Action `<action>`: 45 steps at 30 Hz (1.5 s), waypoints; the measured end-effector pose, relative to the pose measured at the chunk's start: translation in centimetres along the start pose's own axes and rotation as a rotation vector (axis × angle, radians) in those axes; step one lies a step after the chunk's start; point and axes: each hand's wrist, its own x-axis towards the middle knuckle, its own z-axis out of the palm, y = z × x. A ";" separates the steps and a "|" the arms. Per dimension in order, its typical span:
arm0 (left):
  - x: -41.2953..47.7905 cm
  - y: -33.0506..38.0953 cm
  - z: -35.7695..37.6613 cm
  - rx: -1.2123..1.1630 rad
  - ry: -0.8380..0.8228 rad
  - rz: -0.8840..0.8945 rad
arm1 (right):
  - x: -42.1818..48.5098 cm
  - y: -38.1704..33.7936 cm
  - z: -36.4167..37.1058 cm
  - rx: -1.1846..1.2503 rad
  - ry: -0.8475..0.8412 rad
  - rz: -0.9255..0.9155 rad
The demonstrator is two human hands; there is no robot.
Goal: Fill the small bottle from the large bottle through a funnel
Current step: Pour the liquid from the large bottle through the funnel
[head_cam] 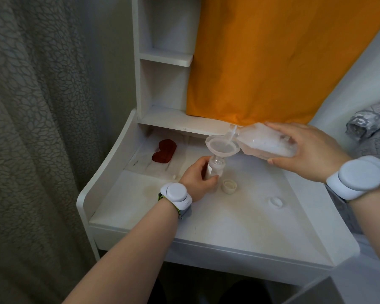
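Note:
A small clear bottle [215, 170] stands upright on the white desk [239, 227], gripped around its body by my left hand [199, 178]. A translucent funnel [222, 145] sits in its neck. My right hand [305, 152] holds the large clear bottle [266, 140] tilted on its side, its open mouth over the funnel's right rim. Whitish liquid fills the lower part of the large bottle, and a thin stream runs into the funnel.
Two loose caps lie on the desk: a cream one [229, 185] beside the small bottle and a white one [276, 202] to the right. A red heart-shaped item [164, 151] lies at the back left. Shelves [166, 59] and an orange cloth [283, 58] rise behind.

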 end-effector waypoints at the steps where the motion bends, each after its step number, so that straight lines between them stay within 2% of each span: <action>1: 0.0 0.1 0.1 -0.004 -0.001 -0.001 | 0.0 0.0 0.0 0.000 0.001 -0.003; 45: -0.2 0.3 -0.2 0.084 0.034 -0.018 | 0.0 0.4 0.0 -0.011 0.008 -0.021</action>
